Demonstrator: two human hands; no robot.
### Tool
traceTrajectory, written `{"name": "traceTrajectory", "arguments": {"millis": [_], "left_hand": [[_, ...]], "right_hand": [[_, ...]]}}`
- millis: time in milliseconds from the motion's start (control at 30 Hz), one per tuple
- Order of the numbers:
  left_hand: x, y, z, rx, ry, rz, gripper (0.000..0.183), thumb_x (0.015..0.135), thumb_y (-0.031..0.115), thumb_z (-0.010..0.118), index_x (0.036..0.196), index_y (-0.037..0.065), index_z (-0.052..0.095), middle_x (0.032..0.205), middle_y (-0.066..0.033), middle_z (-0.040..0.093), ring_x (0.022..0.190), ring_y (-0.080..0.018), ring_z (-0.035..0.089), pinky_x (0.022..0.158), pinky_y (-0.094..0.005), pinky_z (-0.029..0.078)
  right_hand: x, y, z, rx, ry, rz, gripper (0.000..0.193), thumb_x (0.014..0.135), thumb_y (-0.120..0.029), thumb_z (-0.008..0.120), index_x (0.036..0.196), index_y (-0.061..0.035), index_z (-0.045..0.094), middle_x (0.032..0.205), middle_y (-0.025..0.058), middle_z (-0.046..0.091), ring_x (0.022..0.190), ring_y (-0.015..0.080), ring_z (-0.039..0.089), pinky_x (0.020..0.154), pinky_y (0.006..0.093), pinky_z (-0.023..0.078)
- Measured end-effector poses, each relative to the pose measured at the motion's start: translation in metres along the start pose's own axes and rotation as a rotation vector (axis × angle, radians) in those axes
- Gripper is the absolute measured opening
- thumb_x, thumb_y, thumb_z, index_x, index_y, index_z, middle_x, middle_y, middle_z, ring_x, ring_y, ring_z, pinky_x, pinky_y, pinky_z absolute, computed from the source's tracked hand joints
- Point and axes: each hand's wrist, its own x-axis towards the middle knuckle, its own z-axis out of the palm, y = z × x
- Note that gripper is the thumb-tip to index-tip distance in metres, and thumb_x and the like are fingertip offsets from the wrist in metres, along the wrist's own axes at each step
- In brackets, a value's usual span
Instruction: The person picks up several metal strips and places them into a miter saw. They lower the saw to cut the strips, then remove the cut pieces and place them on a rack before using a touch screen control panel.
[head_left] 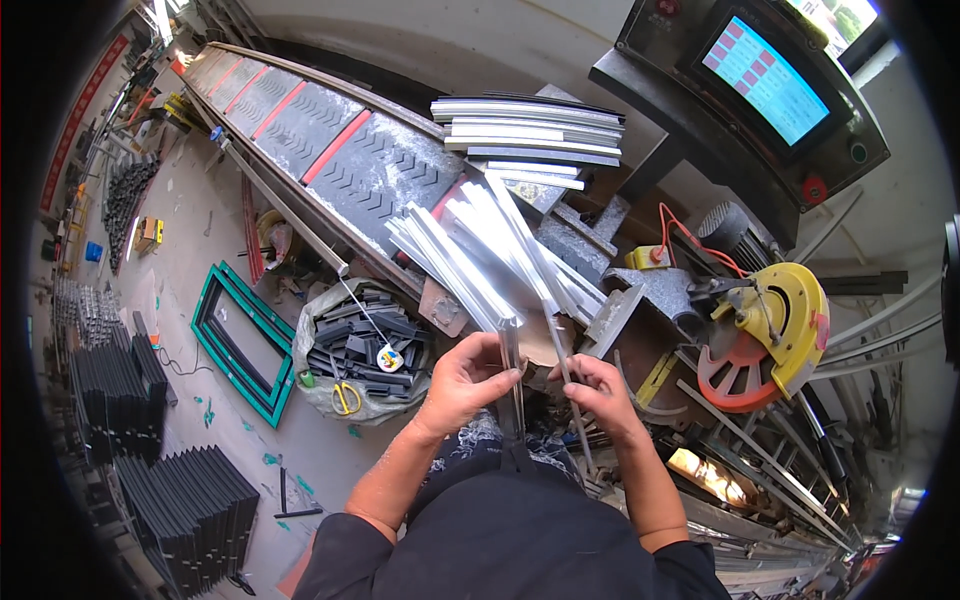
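In front of my body, my left hand (462, 385) is closed with thumb and fingers round a short silvery metal profile (511, 350), which points down toward my waist. To its right, my right hand (600, 385) pinches a long thin metal strip (582, 435) that slants from the upper left down past my fingers. Just beyond both hands, a bundle of bright metal profiles (450, 265) lies fanned out over the end of the belt. More profiles are stacked in a neat row (535, 130) behind it. My fingertips partly cover the held pieces.
A belt conveyor (375, 165) runs to the far left. At right stand a saw with a yellow guard (795, 310) and a lit control screen (765, 80). Left of me are a sack of dark offcuts (350, 335), a tape measure (389, 358), yellow-handled scissors (346, 398) and green-edged frames (240, 345).
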Motion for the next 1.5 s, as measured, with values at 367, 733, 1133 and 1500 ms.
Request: {"name": "traceTrajectory", "arguments": {"millis": [367,733,1133,1500], "left_hand": [[0.003,0.002,-0.008,0.020,0.043,0.039,0.033,0.081,0.001,0.066,0.112,0.000,0.052,0.100,-0.0055,0.061,0.093,-0.0111,0.059,0.085,-0.0270,0.048],[0.005,-0.001,0.002,-0.066,0.041,0.062,0.029,0.081,0.001,0.066,0.107,0.001,0.053,0.099,-0.0061,0.063,0.092,-0.0126,0.059,0.085,-0.0280,0.048],[0.011,-0.013,-0.010,-0.130,0.160,0.050,0.026,0.085,0.007,0.062,0.107,0.000,0.049,0.101,-0.0115,0.062,0.094,-0.0194,0.061,0.086,-0.0327,0.049],[0.035,-0.066,-0.018,-0.418,0.377,-0.097,0.032,0.090,0.020,0.059,0.110,0.001,0.042,0.095,-0.0086,0.058,0.086,-0.0143,0.057,0.075,-0.0263,0.047]], "right_hand": [[0.006,0.002,0.019,0.026,0.067,0.007,0.034,0.076,-0.014,0.072,0.102,-0.0028,0.052,0.074,-0.0041,0.048,0.061,0.0033,0.041,0.054,0.0177,0.033],[0.007,0.016,0.046,0.186,0.097,-0.004,0.021,0.076,-0.006,0.073,0.093,-0.0006,0.063,0.068,-0.0072,0.052,0.060,0.0000,0.043,0.054,0.0172,0.033],[0.016,0.012,0.019,0.351,0.215,0.021,0.023,0.091,-0.015,0.054,0.105,0.0030,0.055,0.093,0.0119,0.063,0.081,0.0186,0.063,0.077,0.0309,0.052],[0.049,0.058,0.066,-0.478,0.104,0.041,0.028,0.090,-0.015,0.053,0.112,0.0011,0.048,0.086,0.0138,0.060,0.080,0.0194,0.058,0.074,0.0322,0.046]]}}
